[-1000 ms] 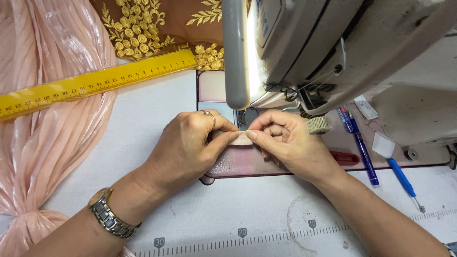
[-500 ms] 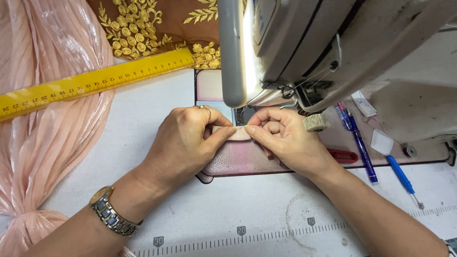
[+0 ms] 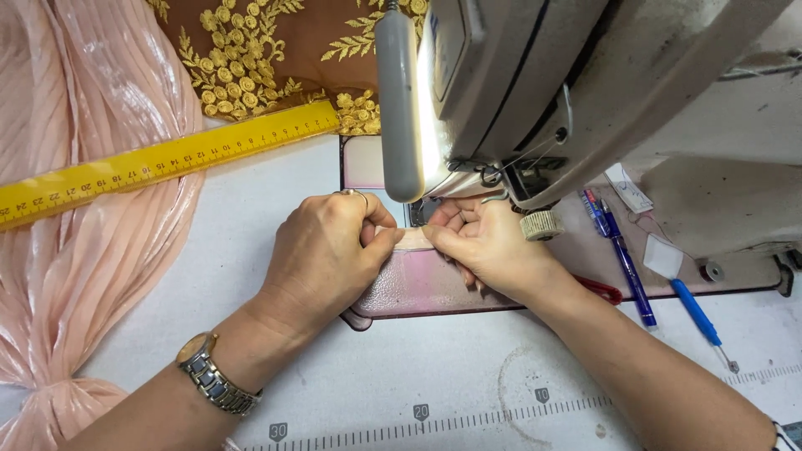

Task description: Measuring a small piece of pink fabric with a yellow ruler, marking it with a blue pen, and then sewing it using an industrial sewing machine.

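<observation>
Hands [image 3: 413, 242] crept nearer needle | strip [image 3: 412, 240] pinched btwn both — under machine head [image 3: 501, 92]

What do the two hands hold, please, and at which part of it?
Both hold a small pale strip of fabric under the sewing machine: the left hand pinches its left end, the right hand its right end.

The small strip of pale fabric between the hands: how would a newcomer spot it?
Find the grey sewing machine. Under its head, the left hand and right hand pinch a pale pink strip, far smaller than the draped pink cloth.
</observation>
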